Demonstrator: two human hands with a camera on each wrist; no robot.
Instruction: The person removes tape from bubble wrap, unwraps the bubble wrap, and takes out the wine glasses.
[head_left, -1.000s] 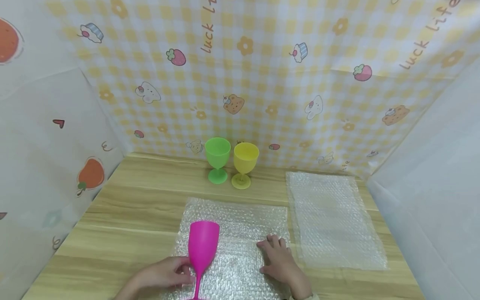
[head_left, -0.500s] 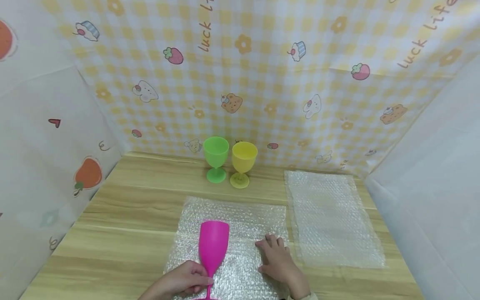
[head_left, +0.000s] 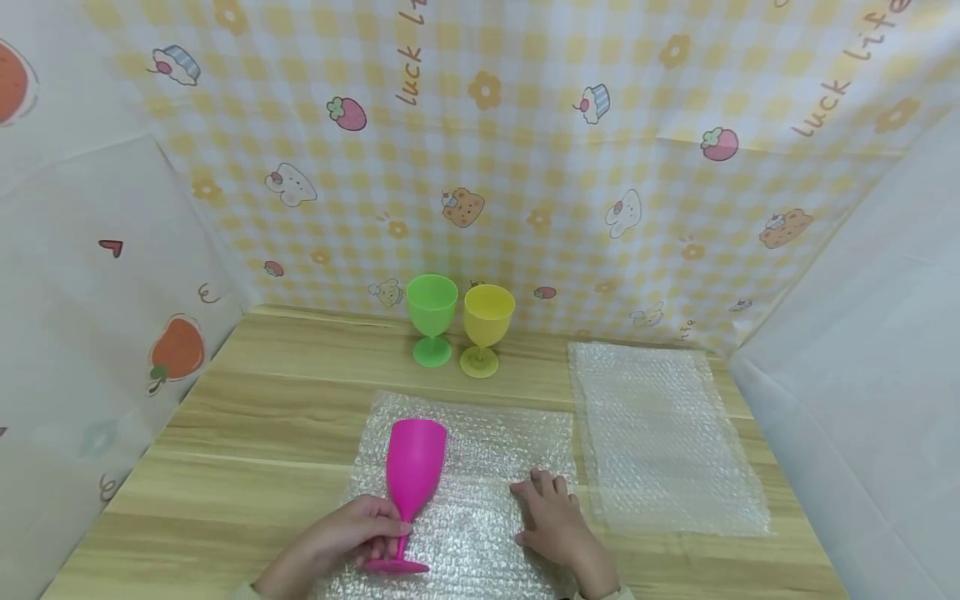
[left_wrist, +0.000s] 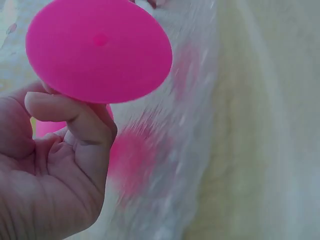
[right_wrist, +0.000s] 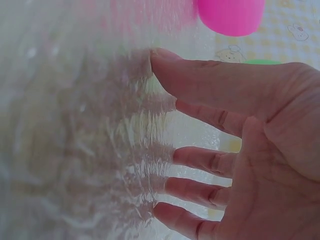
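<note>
A pink plastic goblet is over the front sheet of bubble wrap, its bowl pointing away from me. My left hand grips its stem between thumb and fingers. In the left wrist view, the round foot of the goblet faces the camera, above the curled fingers. Whether the goblet touches the wrap is hard to tell. On the right part of the same sheet rests my right hand, fingers spread. The right wrist view shows its fingertips touching the wrap.
A green goblet and a yellow goblet stand upright side by side near the back wall. More bubble wrap lies flat at the right of the wooden table. Patterned cloth hangs behind.
My left hand has gone from beside the goblet to gripping its stem. The goblet has shifted right, then forward, bringing its whole foot into view. My right hand stays put.
</note>
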